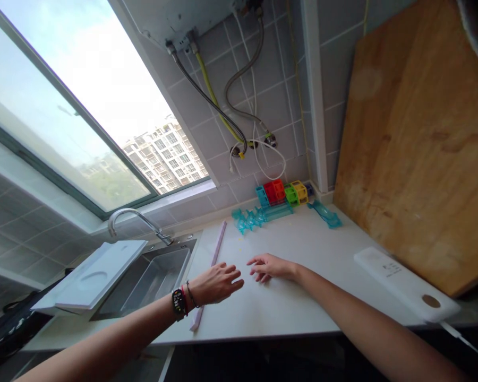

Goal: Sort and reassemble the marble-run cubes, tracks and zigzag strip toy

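- My left hand [219, 284] is loosely spread, palm down, fingers slightly bent and holding nothing.
- My right hand [269, 265] faces it, near but apart, its fingers relaxed and separated; I can't quite tell whether it touches the glossy white countertop [295, 302] or hovers just above.
- The long, thin lilac strip [220, 241] runs under my left hand and wrist, its two ends showing beyond them.
- The spiky translucent teal plastic piece [247, 220] lies past my fingertips, out of my grip.
- Beside it is the long translucent teal plastic trough [278, 211], with the row of hollow multicoloured plastic cubes [275, 192] behind.
- The curved translucent teal plastic piece [325, 214] lies farther right.
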Demonstrator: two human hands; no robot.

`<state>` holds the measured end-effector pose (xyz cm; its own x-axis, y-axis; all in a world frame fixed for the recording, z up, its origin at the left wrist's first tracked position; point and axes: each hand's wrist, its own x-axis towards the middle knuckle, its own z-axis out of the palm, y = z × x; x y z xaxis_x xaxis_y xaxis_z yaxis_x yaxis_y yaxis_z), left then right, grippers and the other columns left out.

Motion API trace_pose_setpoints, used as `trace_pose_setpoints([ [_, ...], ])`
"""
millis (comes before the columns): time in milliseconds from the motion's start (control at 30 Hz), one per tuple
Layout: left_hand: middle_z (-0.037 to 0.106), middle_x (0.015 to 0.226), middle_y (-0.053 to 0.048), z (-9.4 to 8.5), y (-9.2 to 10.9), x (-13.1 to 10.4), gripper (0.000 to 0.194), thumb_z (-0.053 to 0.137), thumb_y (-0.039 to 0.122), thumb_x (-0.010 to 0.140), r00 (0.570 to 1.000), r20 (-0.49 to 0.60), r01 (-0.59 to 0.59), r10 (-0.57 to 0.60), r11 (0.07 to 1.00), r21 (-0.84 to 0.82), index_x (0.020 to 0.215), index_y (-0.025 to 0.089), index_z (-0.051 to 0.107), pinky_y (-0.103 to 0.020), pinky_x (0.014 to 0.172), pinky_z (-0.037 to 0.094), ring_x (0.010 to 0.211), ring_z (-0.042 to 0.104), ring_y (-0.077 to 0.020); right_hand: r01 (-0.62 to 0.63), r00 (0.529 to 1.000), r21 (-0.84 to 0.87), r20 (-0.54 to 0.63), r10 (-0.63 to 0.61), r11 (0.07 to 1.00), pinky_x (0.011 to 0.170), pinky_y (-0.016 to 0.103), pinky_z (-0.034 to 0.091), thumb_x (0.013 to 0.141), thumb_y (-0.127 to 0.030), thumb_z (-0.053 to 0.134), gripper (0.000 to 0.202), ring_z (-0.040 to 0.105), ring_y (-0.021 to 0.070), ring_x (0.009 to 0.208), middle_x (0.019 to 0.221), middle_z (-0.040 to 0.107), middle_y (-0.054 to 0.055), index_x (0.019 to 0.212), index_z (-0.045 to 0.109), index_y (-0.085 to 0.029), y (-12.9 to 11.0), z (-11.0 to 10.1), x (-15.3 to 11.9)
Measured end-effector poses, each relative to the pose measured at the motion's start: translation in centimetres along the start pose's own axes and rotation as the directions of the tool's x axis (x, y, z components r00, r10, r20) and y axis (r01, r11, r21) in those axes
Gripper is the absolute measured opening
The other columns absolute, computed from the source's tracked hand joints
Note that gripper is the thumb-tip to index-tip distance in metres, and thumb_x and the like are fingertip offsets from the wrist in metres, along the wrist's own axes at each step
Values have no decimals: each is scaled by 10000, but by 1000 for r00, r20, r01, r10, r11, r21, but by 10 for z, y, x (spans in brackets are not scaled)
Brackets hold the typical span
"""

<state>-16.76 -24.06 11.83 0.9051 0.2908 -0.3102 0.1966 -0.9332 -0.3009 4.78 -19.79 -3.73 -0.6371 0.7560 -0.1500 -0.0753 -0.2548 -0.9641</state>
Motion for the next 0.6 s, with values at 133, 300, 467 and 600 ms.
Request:
trace_pose_setpoints([
  [133,577,1336,-141,0,-3,9,426,579,180,898,999,-7,-51,51,999,0,1321,212,547,-377,891,467,1180,547,-268,28,1000,-5,2,-28,1000,557,229,548,843,-595,680,517,689,167,763,1077,697,109,1163,651,-189,-4,1,1],
  [300,343,1599,-119,3,-3,32,824,614,170,848,999,-30,32,-31,999,26,1574,294,246,-491,1113,346,1461,313,-339,153,988,111,-31,-151,982,714,285,555,885,-715,534,601,653,241,1051,1216,677,116,1202,667,-221,-16,3,-10],
  [467,381,1561,-182,8,7,62,827,619,277,877,986,-7,167,-167,986,1,1591,274,201,-473,957,469,1285,508,-368,250,968,293,-89,-234,923,1017,465,473,793,-698,683,720,520,303,1328,1453,546,108,1376,565,-293,-27,-4,-21],
  [600,269,1619,-220,12,6,80,860,606,272,867,983,-15,181,-181,983,-15,1598,212,156,-446,893,494,1151,596,-344,299,954,431,-108,-281,851,1138,493,379,805,-712,653,758,447,298,1409,1553,443,120,1410,538,-270,-41,-13,-28],
])
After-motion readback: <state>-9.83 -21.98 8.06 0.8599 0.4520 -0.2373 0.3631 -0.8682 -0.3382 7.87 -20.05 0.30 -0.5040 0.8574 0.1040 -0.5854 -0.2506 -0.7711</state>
